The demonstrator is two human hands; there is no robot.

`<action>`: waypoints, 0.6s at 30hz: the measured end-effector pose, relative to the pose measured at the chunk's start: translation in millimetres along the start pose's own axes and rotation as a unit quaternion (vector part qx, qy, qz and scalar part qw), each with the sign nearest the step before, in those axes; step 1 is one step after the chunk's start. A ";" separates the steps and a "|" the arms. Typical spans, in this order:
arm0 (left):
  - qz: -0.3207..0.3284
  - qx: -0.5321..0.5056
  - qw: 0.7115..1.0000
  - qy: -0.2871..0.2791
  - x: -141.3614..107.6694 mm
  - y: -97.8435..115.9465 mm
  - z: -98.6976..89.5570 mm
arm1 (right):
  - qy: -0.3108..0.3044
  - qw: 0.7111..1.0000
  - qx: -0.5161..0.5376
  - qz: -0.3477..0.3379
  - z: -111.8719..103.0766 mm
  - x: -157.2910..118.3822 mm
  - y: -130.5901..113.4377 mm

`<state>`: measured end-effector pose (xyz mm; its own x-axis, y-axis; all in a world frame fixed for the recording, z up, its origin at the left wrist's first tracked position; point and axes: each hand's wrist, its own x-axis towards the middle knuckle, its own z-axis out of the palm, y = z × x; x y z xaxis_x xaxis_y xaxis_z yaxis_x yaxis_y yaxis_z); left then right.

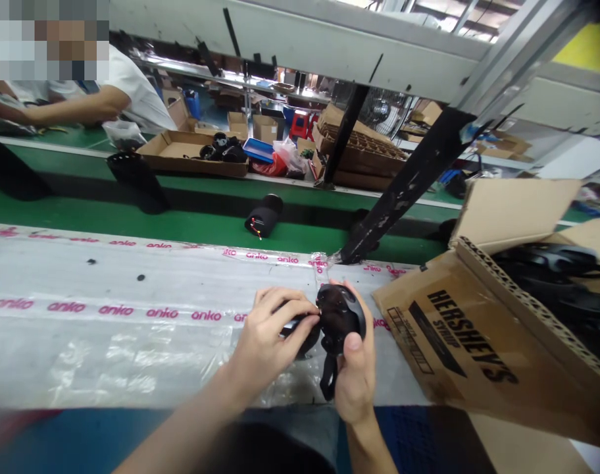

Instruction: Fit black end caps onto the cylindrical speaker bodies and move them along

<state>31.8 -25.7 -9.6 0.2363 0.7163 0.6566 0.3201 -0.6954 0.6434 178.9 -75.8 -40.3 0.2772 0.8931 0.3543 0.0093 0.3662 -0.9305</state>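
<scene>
A black rounded plastic part (340, 318) with a small loop hanging below it is gripped by my right hand (356, 375), thumb on its near face and fingers behind. My left hand (275, 329) has its thumb and index finger pinched at the left edge of that part; whatever is between the fingertips is too small to name. Another dark rounded piece (306, 342) shows under my left hand, partly hidden by the fingers. Both hands are over the plastic-covered table (102, 349) with pink lettering.
At right stands an open cardboard box (448, 329) holding black parts. Beyond the table, a green conveyor (206, 217) carries a black cylinder (264, 216) with thin wires. A dark slanted post (408, 184) rises behind. Across it, a person (132, 92) is at upper left, near a shallow carton (181, 164).
</scene>
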 end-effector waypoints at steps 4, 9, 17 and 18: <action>-0.003 -0.019 0.999 0.041 -7.2 0.7 1.4 | 0.006 1.000 0.010 0.006 -0.1 -3.9 0.0; 0.018 -0.029 0.999 0.012 -6.7 -4.6 -0.5 | -0.018 0.999 -0.023 -0.024 -7.2 -0.3 -0.7; -0.029 -0.048 0.998 -0.004 -3.3 -6.5 -7.0 | -0.092 0.992 -0.073 -0.047 -17.2 11.3 -6.4; -0.031 -0.039 0.999 -0.004 -4.1 -5.9 -7.7 | -0.097 0.989 -0.089 -0.063 -17.3 12.6 -6.9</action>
<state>21.9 -25.0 -13.0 0.2260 0.7577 0.6122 0.2611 -0.6526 0.7113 198.9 -71.6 -31.0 0.0731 0.8829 0.4639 0.2066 0.4416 -0.8731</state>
